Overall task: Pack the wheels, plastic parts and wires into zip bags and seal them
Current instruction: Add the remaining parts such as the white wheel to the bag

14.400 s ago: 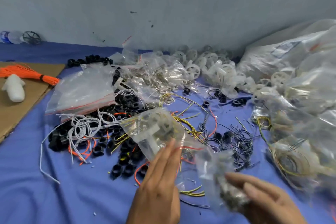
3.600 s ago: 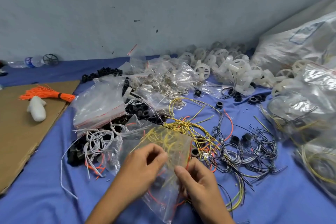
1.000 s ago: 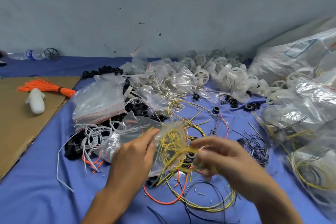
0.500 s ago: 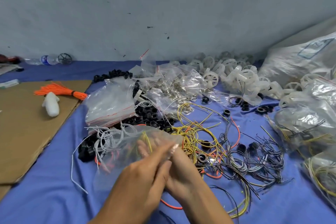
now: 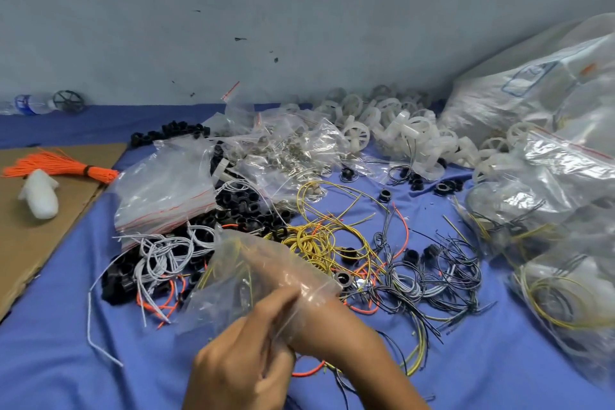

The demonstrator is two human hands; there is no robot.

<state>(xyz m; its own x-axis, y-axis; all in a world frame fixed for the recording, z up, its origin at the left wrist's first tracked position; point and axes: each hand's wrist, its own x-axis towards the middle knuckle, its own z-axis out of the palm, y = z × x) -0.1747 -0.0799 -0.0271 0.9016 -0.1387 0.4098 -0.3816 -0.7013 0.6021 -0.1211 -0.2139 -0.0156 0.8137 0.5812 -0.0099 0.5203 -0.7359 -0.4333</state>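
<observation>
A blue cloth point(image 5: 100, 359) covers the work surface and runs back to a plain grey-blue wall point(image 5: 299, 10) flecked with dark marks.

Nearest the camera, the left hand point(image 5: 246, 356) pinches the open mouth of a clear zip bag point(image 5: 226, 293) between curled fingers. The right hand point(image 5: 283, 265) is pushed into that bag up to the wrist and shows only dimly through the plastic, so I cannot tell whether it is holding anything. A few yellow strands lie inside the bag.

Just beyond, loose wires sprawl over the cloth: white wires point(image 5: 166, 250) and orange wires point(image 5: 159, 303) to the left, a coil of yellow wires point(image 5: 319, 240) in the middle, black and grey wires point(image 5: 432, 273) to the right. Behind them sit black plastic rings point(image 5: 246, 206), partly under a stack of empty zip bags point(image 5: 166, 190).

Farther back, white wheels point(image 5: 409, 133) are heaped near the wall, with filled bags point(image 5: 549, 183) piled at the right.

At the left, a cardboard sheet point(image 5: 20, 236) carries an orange wire bundle point(image 5: 60, 166) and a white plastic piece point(image 5: 40, 193). A water bottle point(image 5: 30, 104) lies against the wall.
</observation>
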